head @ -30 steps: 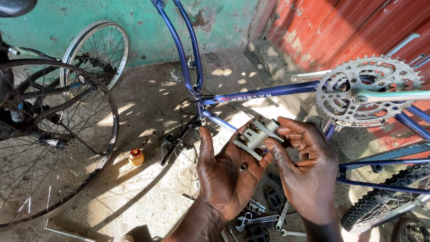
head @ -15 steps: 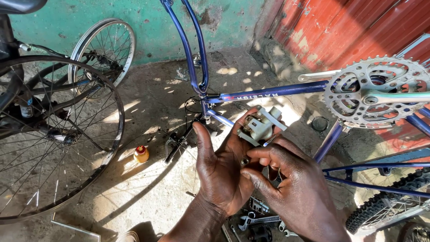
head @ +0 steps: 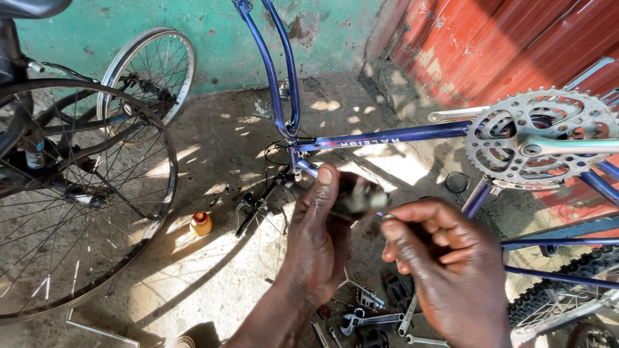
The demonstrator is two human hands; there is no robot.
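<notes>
While the blue bicycle frame (head: 387,135) is lying inverted across the concrete, the left hand (head: 319,241) is gripping a blurred grey part, apparently a pedal (head: 361,196), at frame centre. At four o'clock of it, the right hand (head: 451,267) is hovering, fingers curled narrow, contact indeterminate. Spanners (head: 371,319) are lying at six o'clock.

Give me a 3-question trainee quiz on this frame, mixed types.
1. True or false: the left hand holds the pedal.
2. Which lies on the ground left of the hands? A) small yellow bottle B) helmet C) pump
3. Fill in: the toothed chainring sits on the ______ bike frame.

Key: 1 true; 2 A; 3 blue. The right hand is beside the pedal; blur hides whether it touches.
</notes>
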